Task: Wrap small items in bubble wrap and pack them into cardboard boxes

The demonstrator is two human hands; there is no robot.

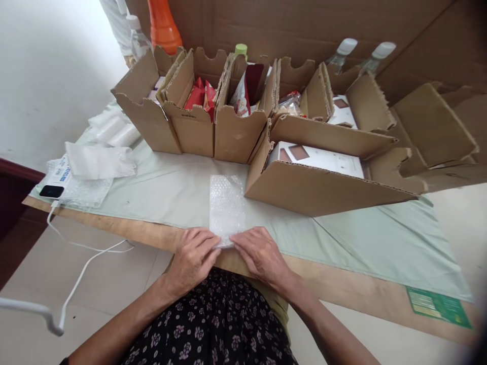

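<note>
A strip of clear bubble wrap (pixel 227 203) lies flat on the pale green cloth, its near end at the table's front edge. My left hand (pixel 197 252) grips the near left corner between thumb and fingers. At the near right corner, my right hand (pixel 258 252) pinches the same end, which looks folded or rolled over. Whether anything is wrapped inside that end cannot be made out. Just beyond the right hand stands a long cardboard bin (pixel 327 195) with a white printed box (pixel 319 161) inside.
Behind stands a row of cardboard bins (pixel 196 134) with red packets (pixel 197 95) and other goods. More bubble wrap (pixel 101 161) lies at left, beside a small black device (pixel 52 191) with a white cable (pixel 81 247). Bottles and an orange vase-shaped object (pixel 164 30) stand at the back.
</note>
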